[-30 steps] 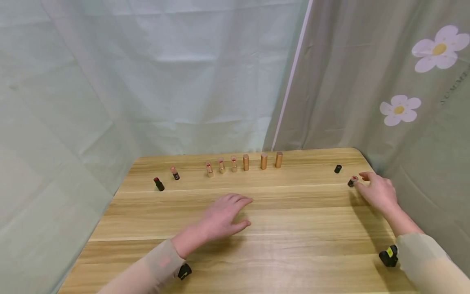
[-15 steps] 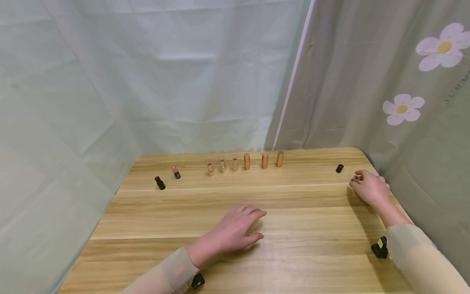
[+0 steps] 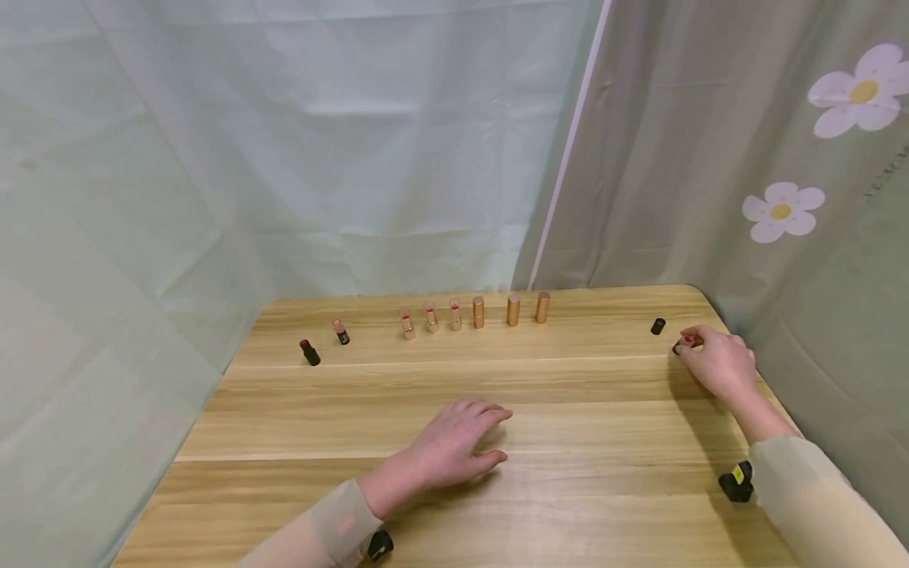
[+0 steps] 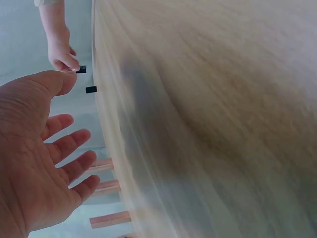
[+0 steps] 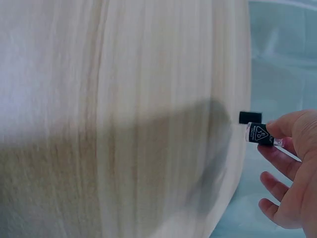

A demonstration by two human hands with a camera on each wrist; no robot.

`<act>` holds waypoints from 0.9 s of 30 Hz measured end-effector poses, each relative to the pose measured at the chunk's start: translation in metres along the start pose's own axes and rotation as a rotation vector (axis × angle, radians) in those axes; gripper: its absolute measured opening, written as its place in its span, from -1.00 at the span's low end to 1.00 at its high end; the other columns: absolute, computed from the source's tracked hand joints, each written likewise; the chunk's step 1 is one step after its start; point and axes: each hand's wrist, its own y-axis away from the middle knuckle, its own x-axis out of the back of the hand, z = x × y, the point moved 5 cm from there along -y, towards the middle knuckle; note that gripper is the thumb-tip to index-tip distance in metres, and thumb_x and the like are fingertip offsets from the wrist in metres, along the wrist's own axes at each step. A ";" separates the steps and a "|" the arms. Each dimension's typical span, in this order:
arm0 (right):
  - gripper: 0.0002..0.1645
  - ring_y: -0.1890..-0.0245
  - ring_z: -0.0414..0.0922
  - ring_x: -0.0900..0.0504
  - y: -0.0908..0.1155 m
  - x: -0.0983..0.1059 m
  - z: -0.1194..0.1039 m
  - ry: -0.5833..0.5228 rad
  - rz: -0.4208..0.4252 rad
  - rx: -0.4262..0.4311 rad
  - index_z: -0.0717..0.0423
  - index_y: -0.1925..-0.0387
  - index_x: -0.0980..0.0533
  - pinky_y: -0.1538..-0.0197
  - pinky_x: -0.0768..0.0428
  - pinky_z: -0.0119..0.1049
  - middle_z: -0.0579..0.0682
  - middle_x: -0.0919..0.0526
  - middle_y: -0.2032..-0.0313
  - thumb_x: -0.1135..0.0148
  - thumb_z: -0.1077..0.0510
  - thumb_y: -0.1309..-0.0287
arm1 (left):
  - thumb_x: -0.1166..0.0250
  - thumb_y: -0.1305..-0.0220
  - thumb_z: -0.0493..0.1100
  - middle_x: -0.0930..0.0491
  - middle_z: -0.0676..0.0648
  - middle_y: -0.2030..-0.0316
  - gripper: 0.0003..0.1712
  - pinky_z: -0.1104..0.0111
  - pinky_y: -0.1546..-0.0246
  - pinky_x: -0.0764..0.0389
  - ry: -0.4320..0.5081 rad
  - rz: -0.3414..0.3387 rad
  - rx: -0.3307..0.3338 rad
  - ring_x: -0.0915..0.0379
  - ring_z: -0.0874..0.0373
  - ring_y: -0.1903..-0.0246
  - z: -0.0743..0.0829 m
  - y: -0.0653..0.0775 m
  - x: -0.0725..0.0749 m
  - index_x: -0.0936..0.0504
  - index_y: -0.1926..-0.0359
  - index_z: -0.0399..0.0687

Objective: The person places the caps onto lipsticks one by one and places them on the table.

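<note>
At the right end of the table, my right hand (image 3: 720, 363) pinches a small lipstick (image 5: 261, 134) between thumb and index finger. The lipstick has a black label with white print and clear ends, and a bit of red shows at its top in the head view. The fingers partly cover it. A short black cap (image 3: 658, 326) stands just beyond it. Over the middle of the table hovers my left hand (image 3: 458, 442), thumb and fingers apart and holding nothing, as the left wrist view also shows.
Along the back of the wooden table (image 3: 568, 410) stand several lipsticks: gold-based ones with clear tops (image 3: 432, 319) and closed copper tubes (image 3: 513, 311). At the left are a black lipstick (image 3: 309, 353) with a red tip and a pink-topped one (image 3: 341, 331). Curtains (image 3: 398, 158) hang behind.
My right hand has moved slightly left and closed its thumb and index finger on the lipstick. My left hand has shifted right and toward me, still holding nothing.
</note>
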 end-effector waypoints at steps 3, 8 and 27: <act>-0.57 0.08 0.26 -0.35 0.004 0.004 -0.010 -0.043 0.006 0.018 0.14 0.00 -0.49 0.17 -0.18 0.17 0.14 -0.61 0.15 -0.11 -0.05 -0.21 | -0.16 -0.19 0.25 -0.36 0.06 -0.20 -0.29 0.12 -0.18 -0.25 0.011 0.003 0.006 -0.22 0.10 -0.19 -0.003 0.001 0.002 -0.30 -0.30 0.12; -0.55 0.13 0.18 -0.46 0.012 0.007 -0.030 -0.123 0.008 0.079 0.13 -0.02 -0.50 0.22 -0.33 0.04 0.15 -0.62 0.16 -0.12 -0.07 -0.22 | -0.16 -0.19 0.25 -0.35 0.06 -0.20 -0.30 0.13 -0.16 -0.28 0.030 0.009 0.028 -0.22 0.11 -0.18 -0.010 0.003 0.008 -0.31 -0.30 0.13; -0.47 -0.04 -0.14 -0.48 0.053 -0.054 -0.099 -1.319 -0.396 -0.340 0.17 -0.13 -0.36 -0.23 -0.28 -0.11 -0.15 -0.59 0.13 -0.19 0.01 -0.20 | -0.19 -0.20 0.20 -0.36 0.09 -0.19 -0.34 0.09 -0.19 -0.24 0.094 0.059 0.095 -0.22 0.12 -0.19 -0.026 0.013 0.013 -0.33 -0.28 0.14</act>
